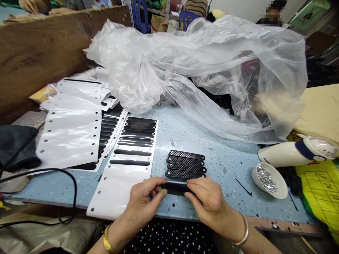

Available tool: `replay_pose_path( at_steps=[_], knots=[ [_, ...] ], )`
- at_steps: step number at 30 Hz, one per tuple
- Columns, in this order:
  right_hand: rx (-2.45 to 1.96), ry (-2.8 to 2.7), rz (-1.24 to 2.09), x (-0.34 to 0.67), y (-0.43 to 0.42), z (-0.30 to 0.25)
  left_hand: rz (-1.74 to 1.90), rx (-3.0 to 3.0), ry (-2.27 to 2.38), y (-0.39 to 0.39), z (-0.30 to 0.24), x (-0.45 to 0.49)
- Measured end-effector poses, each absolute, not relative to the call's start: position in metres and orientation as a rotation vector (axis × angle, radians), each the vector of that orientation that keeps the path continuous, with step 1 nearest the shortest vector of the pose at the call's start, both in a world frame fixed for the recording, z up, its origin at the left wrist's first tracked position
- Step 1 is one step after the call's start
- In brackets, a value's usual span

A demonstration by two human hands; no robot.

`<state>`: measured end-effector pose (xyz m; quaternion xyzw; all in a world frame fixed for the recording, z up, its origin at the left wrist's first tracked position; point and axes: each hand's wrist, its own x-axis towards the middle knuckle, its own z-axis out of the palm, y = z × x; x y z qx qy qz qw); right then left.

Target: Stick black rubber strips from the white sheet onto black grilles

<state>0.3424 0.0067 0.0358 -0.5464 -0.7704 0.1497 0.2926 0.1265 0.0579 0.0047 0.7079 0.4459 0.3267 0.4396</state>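
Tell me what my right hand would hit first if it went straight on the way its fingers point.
Your right hand grips the black strip; past that, probably the nearest of the four textured strips, though your left hand sits close beside that line.

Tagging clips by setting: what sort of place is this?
Probably an assembly workshop: left hand and right hand hold a black strip at a worktable, beside four matching strips, sticker sheets and a bowl of metal bits.

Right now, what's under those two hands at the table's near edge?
A black strip, gripped between the left hand and the right hand. Only its middle shows; both ends are covered by the hands.
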Motion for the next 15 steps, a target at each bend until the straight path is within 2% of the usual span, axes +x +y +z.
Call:
replay_pose_path(
  at_steps=[15],
  knots=[
    [-1.509, -2.074, 0.421, 0.3454, 0.0072, 0.0335, 1.064, 2.119, 0.911, 0.0600, 0.0021, 0.1263]
  ],
)
